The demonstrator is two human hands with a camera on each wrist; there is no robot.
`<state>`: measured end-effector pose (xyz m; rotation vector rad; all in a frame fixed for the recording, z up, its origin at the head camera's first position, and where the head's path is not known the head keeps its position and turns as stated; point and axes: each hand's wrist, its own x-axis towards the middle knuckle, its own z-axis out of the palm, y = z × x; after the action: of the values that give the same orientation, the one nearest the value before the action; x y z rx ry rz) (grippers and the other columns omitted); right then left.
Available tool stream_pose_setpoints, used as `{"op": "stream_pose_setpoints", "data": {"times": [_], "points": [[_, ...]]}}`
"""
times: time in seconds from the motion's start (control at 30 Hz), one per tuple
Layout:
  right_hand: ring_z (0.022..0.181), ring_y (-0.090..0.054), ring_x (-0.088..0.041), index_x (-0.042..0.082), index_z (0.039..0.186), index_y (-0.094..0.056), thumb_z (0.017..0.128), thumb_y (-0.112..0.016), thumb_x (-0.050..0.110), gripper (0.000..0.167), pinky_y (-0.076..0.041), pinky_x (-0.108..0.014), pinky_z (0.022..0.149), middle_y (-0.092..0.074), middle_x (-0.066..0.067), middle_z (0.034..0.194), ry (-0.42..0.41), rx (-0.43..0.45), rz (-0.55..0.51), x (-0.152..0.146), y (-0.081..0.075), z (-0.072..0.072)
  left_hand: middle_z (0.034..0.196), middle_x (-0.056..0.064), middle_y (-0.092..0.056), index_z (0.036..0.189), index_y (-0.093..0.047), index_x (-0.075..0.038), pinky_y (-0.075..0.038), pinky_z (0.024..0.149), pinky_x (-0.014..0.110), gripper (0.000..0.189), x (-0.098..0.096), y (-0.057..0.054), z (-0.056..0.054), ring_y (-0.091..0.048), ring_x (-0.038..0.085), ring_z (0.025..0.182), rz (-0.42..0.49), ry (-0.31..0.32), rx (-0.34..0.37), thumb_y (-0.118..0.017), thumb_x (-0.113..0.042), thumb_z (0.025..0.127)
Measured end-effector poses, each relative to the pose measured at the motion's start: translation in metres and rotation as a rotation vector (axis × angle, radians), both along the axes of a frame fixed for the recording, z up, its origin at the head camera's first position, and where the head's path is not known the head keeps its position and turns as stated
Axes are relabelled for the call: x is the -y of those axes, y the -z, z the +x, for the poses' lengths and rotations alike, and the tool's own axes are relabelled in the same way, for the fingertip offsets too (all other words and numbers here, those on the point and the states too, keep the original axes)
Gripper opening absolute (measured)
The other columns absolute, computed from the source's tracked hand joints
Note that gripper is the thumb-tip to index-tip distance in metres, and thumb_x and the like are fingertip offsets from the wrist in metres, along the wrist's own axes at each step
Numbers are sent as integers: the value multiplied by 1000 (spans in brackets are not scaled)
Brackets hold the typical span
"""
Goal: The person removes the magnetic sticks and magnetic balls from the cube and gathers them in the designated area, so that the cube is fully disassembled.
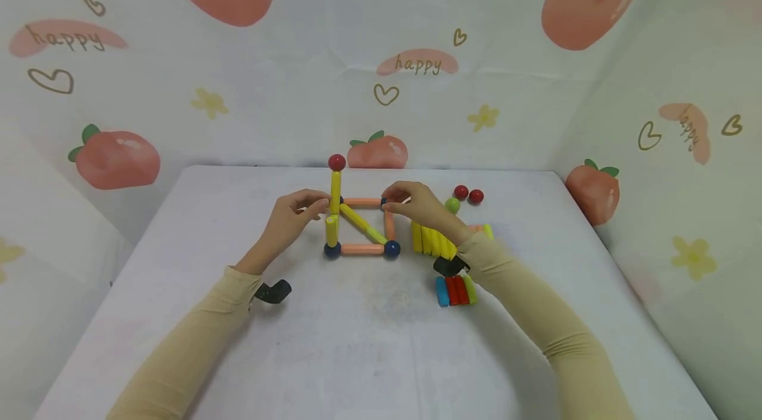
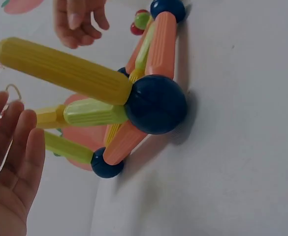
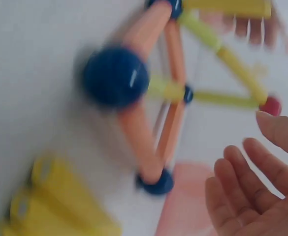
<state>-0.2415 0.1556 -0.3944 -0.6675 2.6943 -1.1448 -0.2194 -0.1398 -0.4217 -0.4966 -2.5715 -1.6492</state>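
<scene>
Fingers [image 2: 34, 160] near one rod frame [image 1: 362, 249], four blue balls [image 1: 391, 249]

Dark blue ball [image 2: 156, 104], near left: plastic by its look, smooth, glossy. Orange sticks [image 2: 161, 46]: same plastic look, semi-matt, fine grooves lengthwise. Yellow stick [image 2: 65, 71] and lime stick [image 2: 94, 111]: grooved likewise, low sheen. Red ball [image 1: 337, 162] at the top: smooth, shiny. Far right, loose red balls [image 1: 461, 192]: glossy, bright highlights. Loose yellow sticks [image 1: 426, 240], right: plastic-looking; blurred close up. Counter [image 1: 333, 354]: matt, faintly smudged; material uncertain. Backdrop [image 1: 333, 76], far side: printed cloth, matt, lightly creased. Sleeves [image 1: 184, 340]: soft matt cloth, wrinkled.
</scene>
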Motion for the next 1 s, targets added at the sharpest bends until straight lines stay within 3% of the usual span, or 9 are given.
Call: {"op": "stream_pose_setpoints", "data": {"times": [0.13,0.23,0.4,0.6,0.77,1.0], "points": [[102,-62,-20,8,122,-65,95,-67,23,31,-54,-35,92,-69,-6,113,-54,34,-64,23,-4,13,121,14,-66,129,-62,-9,-57,79,21,39,-1,0,-13,-66,25,101,5,-72,-12,-63,-32,98],[103,-62,-19,8,125,-64,95,-67,23,33,-54,-32,90,-68,-5,115,-89,52,-104,37,-7,19,130,14,-60,138,-53,-12,-57,93,36,51,-3,-3,-24,-61,30,116,5,-86,-7,-64,-38,96],[102,-63,-16,8,122,-65,94,-69,23,32,-54,-32,88,-70,-3,111,-142,28,-163,59,-13,23,148,13,-49,150,-39,-14,-44,110,55,63,-9,-9,-46,-49,34,135,-13,-8,19,-63,-39,97],[105,-63,-21,8,123,-64,89,-74,19,37,-56,-30,90,-68,-7,113,-260,68,-187,82,-4,34,143,16,-55,147,-43,-11,-33,118,58,54,-14,-8,-69,-46,33,139,29,116,64,-59,-32,100],[113,-66,-25,6,124,-63,91,-72,18,35,-57,-25,91,-67,-11,117,-240,59,-161,93,10,40,135,18,-62,138,-54,-6,-33,120,53,45,-15,-3,-76,-52,30,134,70,191,143,-56,-34,101],[110,-67,-23,6,120,-65,95,-65,13,26,-57,-27,92,-69,-10,114,-225,81,-175,92,17,43,132,23,-62,133,-58,-7,-43,114,46,48,-11,1,-74,-58,27,128,112,145,172,-59,-40,99]]}}
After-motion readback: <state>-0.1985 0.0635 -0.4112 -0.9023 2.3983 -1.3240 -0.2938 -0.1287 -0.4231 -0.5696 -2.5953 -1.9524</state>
